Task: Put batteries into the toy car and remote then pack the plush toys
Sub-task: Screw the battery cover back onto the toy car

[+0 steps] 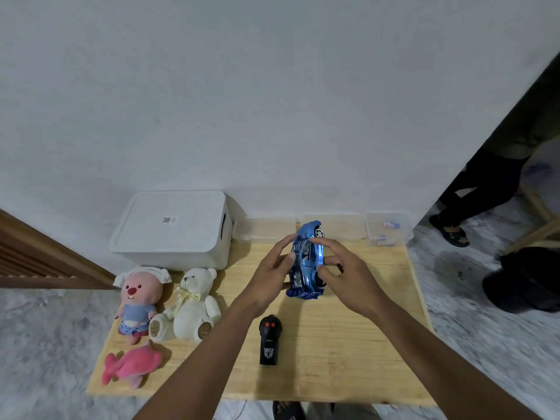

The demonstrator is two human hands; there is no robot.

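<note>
1. Pale, grainy wood makes up the low table (pixel 348 359), which stands on mottled grey stone floor against a plain white wall.
2. Glossy blue plastic with a chrome-like sheen covers the toy car (pixel 306 262), held above the middle of the table, tipped on its side with its length running near to far; white-hubbed wheels face right.
3. The left hand (pixel 272 268) grips the car's left flank, fingers curled and clamped on the body.
4. The right hand (pixel 345 265) clamps the right flank, forefinger stretched over the top edge and thumb pressed by the near wheel; something small and dark shows at its fingers, too unclear to name.
5. Directly near of the car, between the forearms, a matt black remote (pixel 269 341) with two red buttons lies flat on the wood.
6. On the left stand a fuzzy pink beaver plush (pixel 138 301) in blue clothing and, touching it, a cream teddy bear (pixel 191 304) with a ribbon; a floppy pink plush (pixel 130 366) lies near of them at the table's corner.
7. A smooth white lidded box (pixel 172 228) with rounded corners sits at the far left.
8. Along the far edge run clear plastic tubs (pixel 263 230); the rightmost tub (pixel 389 228) holds small blue-and-white batteries (pixel 391 225).
9. A bystander's dark-trousered legs (pixel 478 192) stand at far right, beside a black bag (pixel 527 280) on the floor.
</note>
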